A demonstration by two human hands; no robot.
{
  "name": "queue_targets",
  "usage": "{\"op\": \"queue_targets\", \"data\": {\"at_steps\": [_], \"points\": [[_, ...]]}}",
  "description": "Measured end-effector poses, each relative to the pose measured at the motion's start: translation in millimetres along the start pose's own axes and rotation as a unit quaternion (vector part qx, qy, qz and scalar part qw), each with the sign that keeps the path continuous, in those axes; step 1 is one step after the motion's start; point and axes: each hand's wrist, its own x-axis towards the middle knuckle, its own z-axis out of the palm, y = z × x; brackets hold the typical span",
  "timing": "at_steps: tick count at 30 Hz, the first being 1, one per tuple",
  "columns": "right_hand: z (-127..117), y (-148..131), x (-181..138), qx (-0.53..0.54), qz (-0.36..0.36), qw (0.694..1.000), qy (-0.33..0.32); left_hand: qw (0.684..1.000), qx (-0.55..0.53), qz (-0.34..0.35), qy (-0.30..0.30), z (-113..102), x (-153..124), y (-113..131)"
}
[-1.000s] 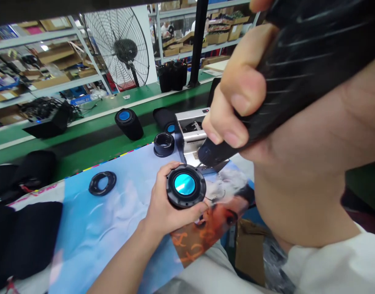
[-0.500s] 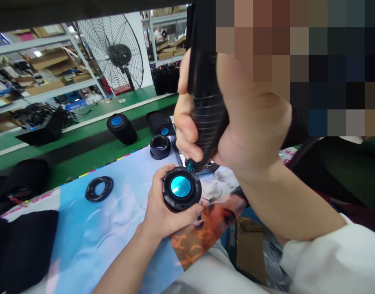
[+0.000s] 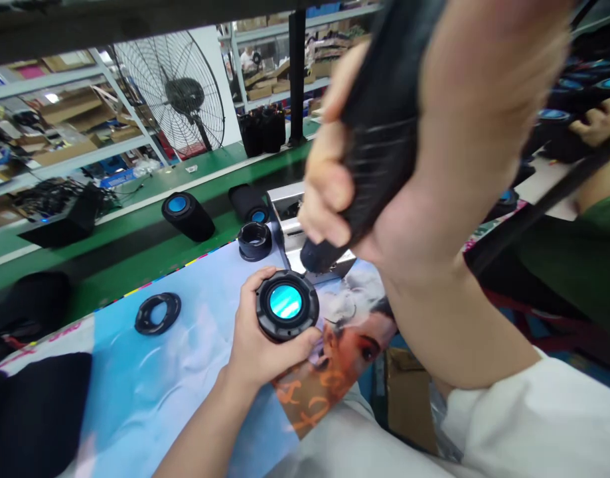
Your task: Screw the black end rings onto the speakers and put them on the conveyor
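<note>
My left hand (image 3: 259,342) is wrapped around a round black speaker (image 3: 287,304) with a shiny blue centre and a notched black rim, its face turned up toward me. My right hand (image 3: 399,192) grips a black electric screwdriver (image 3: 379,139) with ribbed sides. The driver's nose points down, just above and right of the speaker's rim, and looks apart from it. I cannot make out its bit. Behind the nose stands a silver metal box (image 3: 292,229), partly covered by my right hand. A black collar ring (image 3: 255,240) is beside that box.
Another black ring (image 3: 158,313) lies on the printed poster sheet (image 3: 185,365). Beyond it, a black speaker (image 3: 188,216) and a second speaker (image 3: 248,202) rest on the green conveyor (image 3: 115,229). A fan (image 3: 184,96) stands behind. At right, another person's hand (image 3: 601,123) is near several speakers.
My right hand and the screwdriver have risen and shifted right, off the speaker's rim. The view has turned slightly, showing more of the metal box. My left hand still holds the speaker.
</note>
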Motion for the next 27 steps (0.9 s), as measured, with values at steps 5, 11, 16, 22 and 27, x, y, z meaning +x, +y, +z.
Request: {"op": "queue_targets", "data": {"at_steps": [5, 11, 16, 22, 27], "points": [[-24, 15, 8, 0.241, -0.051, 0.966, 0.084, 1.0, -0.015, -0.005, 0.003, -1, 0, -3], [-34, 43, 20, 0.236, -0.139, 0.956, 0.108, 1.0, -0.005, 0.004, 0.007, -1, 0, -4], [-23, 88, 15, 0.184, -0.137, 0.973, 0.026, 1.0, -0.006, 0.003, 0.01, 0, 0, -4], [-18, 102, 12, 0.163, -0.127, 0.978, 0.023, 1.0, -0.006, 0.007, 0.005, -1, 1, -3], [-22, 96, 17, 0.175, -0.071, 0.982, 0.023, 1.0, -0.014, -0.002, 0.012, 1, 1, -2]]}}
